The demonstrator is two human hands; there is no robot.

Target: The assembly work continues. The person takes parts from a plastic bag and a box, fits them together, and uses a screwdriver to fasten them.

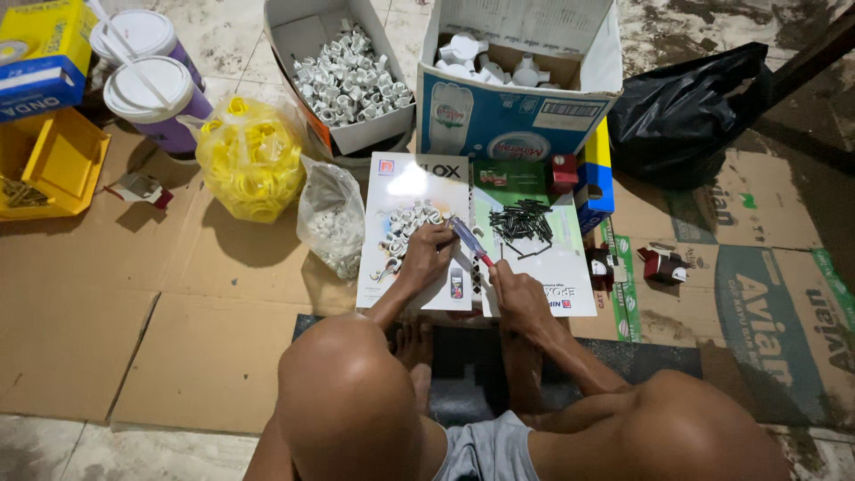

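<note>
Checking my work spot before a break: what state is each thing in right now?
left hand: closed on a small white clip
right hand: gripping a screwdriver
clip box: open, full
bottle box: open
yellow bag: full
cups: lidded
black screws: loose pile

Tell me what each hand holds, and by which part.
The right hand grips a screwdriver by its handle end. The left hand pinches something small at the tip; what it is cannot be told.
</note>
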